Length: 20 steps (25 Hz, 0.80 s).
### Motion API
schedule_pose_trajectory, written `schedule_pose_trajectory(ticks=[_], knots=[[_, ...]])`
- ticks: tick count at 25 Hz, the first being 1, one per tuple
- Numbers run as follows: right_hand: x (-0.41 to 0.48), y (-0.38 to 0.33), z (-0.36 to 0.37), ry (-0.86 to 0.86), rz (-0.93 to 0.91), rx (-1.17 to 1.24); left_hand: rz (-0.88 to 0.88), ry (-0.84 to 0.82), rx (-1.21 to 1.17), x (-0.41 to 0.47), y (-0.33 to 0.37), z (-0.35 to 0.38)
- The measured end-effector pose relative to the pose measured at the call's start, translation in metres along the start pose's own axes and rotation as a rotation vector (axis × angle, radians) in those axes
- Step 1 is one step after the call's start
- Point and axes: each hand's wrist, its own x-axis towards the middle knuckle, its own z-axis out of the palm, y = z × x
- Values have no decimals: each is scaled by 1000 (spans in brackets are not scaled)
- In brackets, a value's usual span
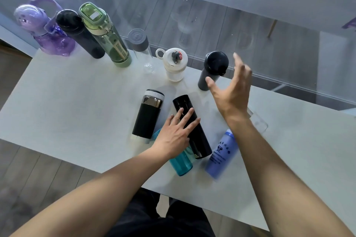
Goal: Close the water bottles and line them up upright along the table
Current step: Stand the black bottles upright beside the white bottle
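Pale grey worktop (67,102) beside a glass wall carries six capped bottles standing upright along its far edge: purple (52,40), black (79,32), green (105,34), clear with grey cap (141,48), white-lidded (175,65) and dark flask (212,71). Nearer, four bottles lie down: black with silver band (149,113), long black flask (189,125), teal bottle (181,161) partly under it, and blue bottle (223,154). Left hand (173,136) rests flat, fingers spread, on the long flask. Right hand (233,90) hovers wide and empty just beside the dark flask.
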Motion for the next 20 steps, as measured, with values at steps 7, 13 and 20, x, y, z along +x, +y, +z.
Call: schedule_pose_trajectory(ticks=[7,13,20], knots=[[-86,5,41,-383,127,-70,-327,217,-37,-38,-53,-6],[-56,-12,94,-680,272,-300,-361,123,-94,-50,-71,1],[-55,-29,64,-516,319,-130,-330,113,-99,-51,-79,1]])
